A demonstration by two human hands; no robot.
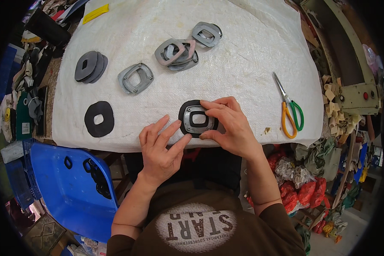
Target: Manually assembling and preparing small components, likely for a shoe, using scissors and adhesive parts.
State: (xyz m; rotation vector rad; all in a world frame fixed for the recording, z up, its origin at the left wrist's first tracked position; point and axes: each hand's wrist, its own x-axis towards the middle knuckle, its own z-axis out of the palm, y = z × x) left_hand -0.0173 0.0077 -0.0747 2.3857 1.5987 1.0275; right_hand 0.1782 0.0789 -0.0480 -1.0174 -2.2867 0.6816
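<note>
Near the table's front edge, a grey square frame with rounded corners lies on a black rounded pad, with a dark inner rim around its opening. My right hand grips the frame from the right, thumb at the near side and fingers at the far side. At the pad's left, my left hand has its fingers spread, with fingertips at or close to the pad's edge; it holds nothing. A second black pad with a hole lies flat further left.
Beyond my hands lie a loose grey frame, a stack of grey pads, a pile of frames and more frames. Scissors with orange and green handles rest at right. A blue tub holding black rings stands lower left.
</note>
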